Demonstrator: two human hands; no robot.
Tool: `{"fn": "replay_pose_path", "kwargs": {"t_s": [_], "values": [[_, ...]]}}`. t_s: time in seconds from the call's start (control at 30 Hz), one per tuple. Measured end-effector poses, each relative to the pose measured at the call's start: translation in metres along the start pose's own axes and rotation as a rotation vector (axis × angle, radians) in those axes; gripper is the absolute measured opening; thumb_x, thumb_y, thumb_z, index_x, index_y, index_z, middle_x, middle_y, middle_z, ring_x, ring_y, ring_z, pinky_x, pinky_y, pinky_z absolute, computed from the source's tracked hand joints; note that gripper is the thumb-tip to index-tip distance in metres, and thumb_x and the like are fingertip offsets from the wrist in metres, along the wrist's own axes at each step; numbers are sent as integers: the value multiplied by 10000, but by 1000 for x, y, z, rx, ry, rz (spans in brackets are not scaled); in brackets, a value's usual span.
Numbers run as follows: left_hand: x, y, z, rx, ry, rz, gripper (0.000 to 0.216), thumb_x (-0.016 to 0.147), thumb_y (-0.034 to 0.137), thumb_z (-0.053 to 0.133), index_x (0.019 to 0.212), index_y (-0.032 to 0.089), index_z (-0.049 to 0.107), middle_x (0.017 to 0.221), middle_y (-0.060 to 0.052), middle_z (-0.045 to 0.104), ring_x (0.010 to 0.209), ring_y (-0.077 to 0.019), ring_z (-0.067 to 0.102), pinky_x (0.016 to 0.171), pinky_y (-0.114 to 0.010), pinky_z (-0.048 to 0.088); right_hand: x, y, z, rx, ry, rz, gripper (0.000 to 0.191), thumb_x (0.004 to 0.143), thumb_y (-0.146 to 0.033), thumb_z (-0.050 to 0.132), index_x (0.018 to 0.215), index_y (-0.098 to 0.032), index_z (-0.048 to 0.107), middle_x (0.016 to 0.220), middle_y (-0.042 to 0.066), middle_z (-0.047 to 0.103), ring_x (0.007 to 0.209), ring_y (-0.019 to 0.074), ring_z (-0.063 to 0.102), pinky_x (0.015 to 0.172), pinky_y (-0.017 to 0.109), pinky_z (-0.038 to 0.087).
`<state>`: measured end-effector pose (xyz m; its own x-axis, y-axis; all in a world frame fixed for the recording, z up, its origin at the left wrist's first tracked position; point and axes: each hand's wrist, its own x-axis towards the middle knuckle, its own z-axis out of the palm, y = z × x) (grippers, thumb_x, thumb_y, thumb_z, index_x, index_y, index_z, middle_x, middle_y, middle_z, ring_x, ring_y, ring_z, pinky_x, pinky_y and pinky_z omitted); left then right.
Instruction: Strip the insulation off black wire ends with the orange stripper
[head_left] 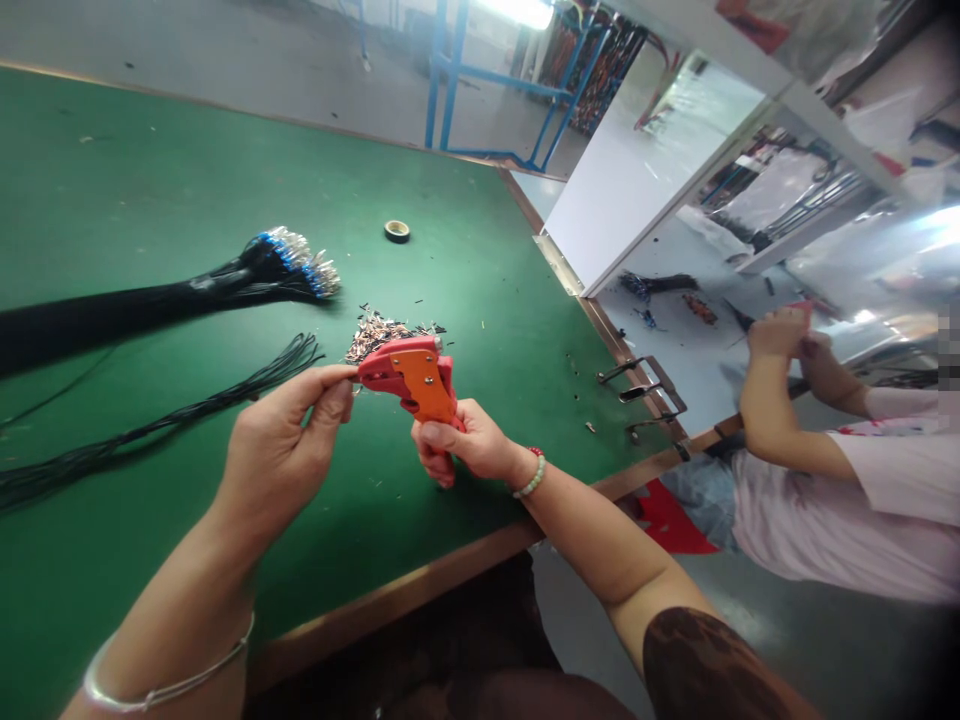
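My right hand (pixel 465 440) is wrapped around the handles of a red and orange wire stripper (pixel 424 380), held above the table with its nose toward the left. Thumb and forefinger of my left hand (pixel 289 435) pinch a thin black wire at the stripper's nose; most of that wire is hidden by the fingers. Behind the tool lies a pile of short copper and black wire scraps (pixel 375 335). A loose bundle of black wires (pixel 187 415) stretches to the left of my left hand. Farther back rests a thick black cable bundle (pixel 150 305) with blue and silver ends.
A roll of black tape (pixel 397 232) lies on the green table (pixel 465 270). A metal clamp-like fitting (pixel 645 395) is at the right edge. Beyond it a co-worker (pixel 832 450) holds something red at another table. A white panel (pixel 652 170) stands between.
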<state>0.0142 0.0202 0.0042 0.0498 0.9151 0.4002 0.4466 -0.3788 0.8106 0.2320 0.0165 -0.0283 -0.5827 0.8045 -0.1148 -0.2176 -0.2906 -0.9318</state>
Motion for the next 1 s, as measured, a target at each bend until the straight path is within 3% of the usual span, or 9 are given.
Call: {"fn": "replay_pose_path", "kwargs": {"t_s": [0.3,0.43,0.6,0.77,1.0], "values": [[-2,1,-1,-9,-8,59,167,971,292,596,989,207,738,673,53,638,585,-62,564,604,-180,464,-2,0,3,-45,2,-54,498,819,-604,820,829,-189,546,472,-108,445,364,56,370,373,214,333],[-1,1,0,-12,1,59,172,967,291,594,980,201,740,663,53,643,571,-58,561,591,-174,460,0,0,0,-47,-35,-53,454,855,-556,807,796,-175,567,593,-57,529,480,78,480,478,236,438],[-3,-2,1,23,11,4,186,969,322,610,986,204,753,705,38,677,607,-72,593,622,-187,482,3,-2,-10,-13,-49,-41,475,816,-548,839,1004,-157,645,821,14,657,705,151,659,705,325,566],[-3,-3,1,53,-15,9,205,972,342,598,993,210,753,711,39,684,620,-93,612,659,-207,508,4,-5,-12,25,76,-120,419,825,-462,850,1037,-172,635,857,14,659,743,156,674,732,317,563],[-9,-10,15,150,-142,183,226,1010,347,548,1043,228,737,917,-10,777,787,-157,711,820,-274,559,8,-3,-12,37,204,-186,427,795,-397,872,1071,-189,621,922,16,673,798,160,671,776,317,565]]}}
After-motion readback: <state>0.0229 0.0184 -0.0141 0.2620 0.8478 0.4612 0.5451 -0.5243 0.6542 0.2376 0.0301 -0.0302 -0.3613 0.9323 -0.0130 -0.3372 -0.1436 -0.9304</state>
